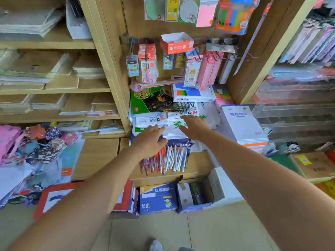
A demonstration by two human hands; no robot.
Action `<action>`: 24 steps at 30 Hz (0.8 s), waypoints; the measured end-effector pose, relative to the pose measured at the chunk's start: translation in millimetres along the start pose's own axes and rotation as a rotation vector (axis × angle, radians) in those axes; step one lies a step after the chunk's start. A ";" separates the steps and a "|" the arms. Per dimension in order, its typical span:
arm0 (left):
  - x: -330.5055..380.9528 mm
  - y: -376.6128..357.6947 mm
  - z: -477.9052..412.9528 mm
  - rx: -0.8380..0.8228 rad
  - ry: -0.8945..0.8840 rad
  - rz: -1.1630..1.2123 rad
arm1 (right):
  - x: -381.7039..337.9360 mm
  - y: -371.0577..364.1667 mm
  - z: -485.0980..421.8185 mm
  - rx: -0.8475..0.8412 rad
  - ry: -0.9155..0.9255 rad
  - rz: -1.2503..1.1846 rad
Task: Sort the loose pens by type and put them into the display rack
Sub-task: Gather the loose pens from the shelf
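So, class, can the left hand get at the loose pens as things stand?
Probably yes: the left hand is open, holds nothing, and sits right by the loose pens, which lie mostly uncovered.

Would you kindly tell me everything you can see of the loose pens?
The pens lie loose in a flat, fanned pile on the wooden shelf, mostly pointing front to back. Reddish and purple barrels sit left, white and pale ones right. The left hand hovers over their far ends; contact is unclear.
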State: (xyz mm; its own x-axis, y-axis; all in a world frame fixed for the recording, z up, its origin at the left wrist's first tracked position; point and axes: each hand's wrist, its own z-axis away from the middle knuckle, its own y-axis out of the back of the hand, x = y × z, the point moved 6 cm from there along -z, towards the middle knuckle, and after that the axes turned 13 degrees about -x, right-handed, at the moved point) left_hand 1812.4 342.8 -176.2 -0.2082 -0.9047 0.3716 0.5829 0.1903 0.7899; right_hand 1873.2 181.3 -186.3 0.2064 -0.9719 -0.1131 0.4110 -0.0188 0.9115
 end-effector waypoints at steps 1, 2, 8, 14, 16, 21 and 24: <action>-6.4 2.4 -7.5 -0.009 -0.004 0.001 | -1.4 -0.1 -9.7 -0.008 -0.003 -0.006; -12.7 3.8 -15.5 -0.021 -0.005 0.002 | -2.3 -0.9 -18.9 -0.013 -0.005 -0.011; -45.7 6.7 -61.4 -0.059 0.008 0.023 | -0.2 -16.0 -73.3 -0.069 -0.006 -0.014; -71.7 -2.8 -112.2 -0.107 0.031 0.091 | 7.8 -36.9 -122.3 -0.150 0.013 -0.029; -79.0 -8.0 -129.9 -0.118 0.037 0.112 | 14.5 -46.2 -140.0 -0.166 0.010 -0.036; -100.9 -26.8 -168.8 -0.117 0.039 0.132 | 21.0 -85.5 -179.5 -0.216 0.009 -0.078; -120.8 -47.2 -193.7 -0.121 0.056 0.137 | 23.3 -116.5 -199.5 -0.243 0.001 -0.111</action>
State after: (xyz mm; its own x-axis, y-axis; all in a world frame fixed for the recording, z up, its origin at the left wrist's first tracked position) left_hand 1962.1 369.3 -352.8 -0.0787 -0.8940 0.4412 0.6939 0.2686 0.6681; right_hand 2007.3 207.6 -374.0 0.1491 -0.9667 -0.2079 0.6326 -0.0684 0.7715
